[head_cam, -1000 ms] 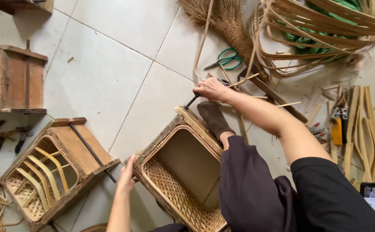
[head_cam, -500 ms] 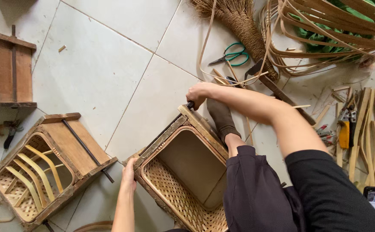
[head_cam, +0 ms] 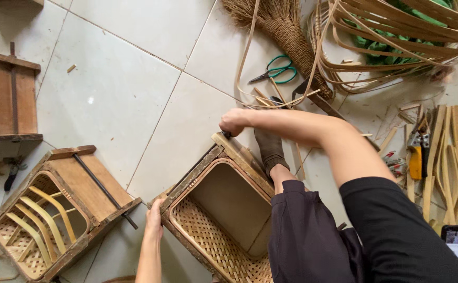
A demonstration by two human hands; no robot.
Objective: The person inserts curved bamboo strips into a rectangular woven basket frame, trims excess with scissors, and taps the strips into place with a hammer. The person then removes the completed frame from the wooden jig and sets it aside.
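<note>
Your left hand (head_cam: 154, 222) presses flat on the near-left corner of the woven basket frame (head_cam: 223, 209) on the floor. Your right hand (head_cam: 234, 121) has its grip clamped on a dark tool handle (head_cam: 224, 134) at the far corner; keep the frame braced and work steadily.

- We see a small craft workshop for basket weaving, set up on a pale tiled floor (head_cam: 124, 99).
- Long bamboo strips (head_cam: 396, 36) lie in loose coils, with short offcuts (head_cam: 438, 152) beside them.
- Wooden mould frames (head_cam: 61, 209) hold half-woven baskets (head_cam: 223, 236).
- Hand tools are around: green-handled scissors (head_cam: 276, 71), a yellow cutter (head_cam: 415, 157), pliers (head_cam: 11, 170).
- A straw broom (head_cam: 286, 26) lies close to the strips.
</note>
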